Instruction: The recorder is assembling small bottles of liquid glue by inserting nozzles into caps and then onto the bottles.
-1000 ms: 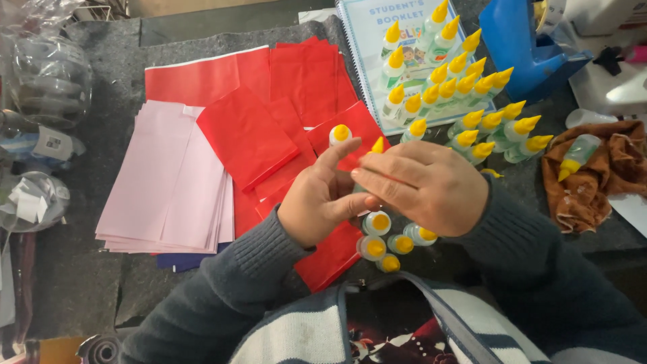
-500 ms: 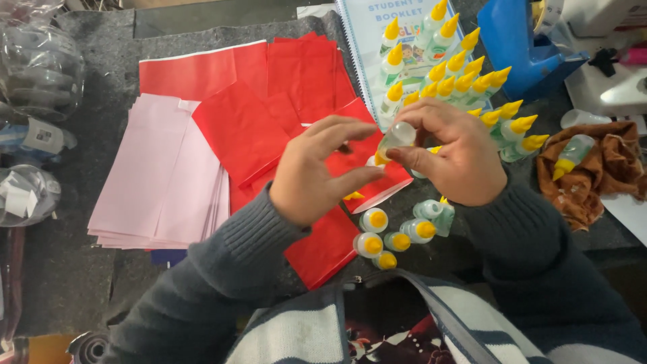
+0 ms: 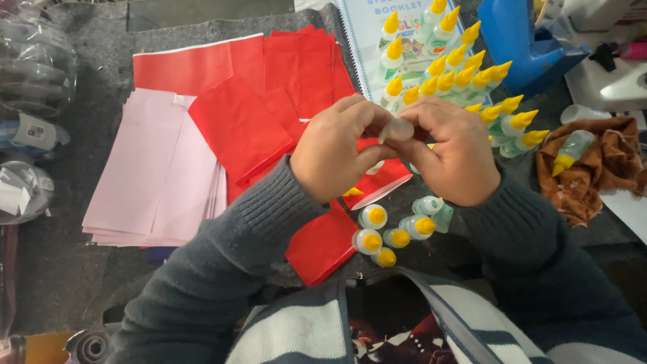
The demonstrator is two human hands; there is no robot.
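Note:
My left hand (image 3: 337,152) and my right hand (image 3: 453,156) meet above the table, both gripping one small clear glue bottle (image 3: 397,129) whose base points toward me. Its yellow tip is hidden by my fingers. Below my hands several small glue bottles with yellow caps (image 3: 394,229) stand near the table's front edge. Sheets of red paper (image 3: 249,101) lie under and left of my hands.
A stack of pink paper (image 3: 158,175) lies at the left. Several glue bottles with yellow pointed caps (image 3: 458,67) stand on a booklet (image 3: 367,34) at the back. A blue container (image 3: 519,34) and a brown cloth (image 3: 600,168) are at the right. Clear plastic packs (image 3: 30,61) sit far left.
Both hands rose from the small bottles near the front edge and now hold one bottle between them, its base turned toward me.

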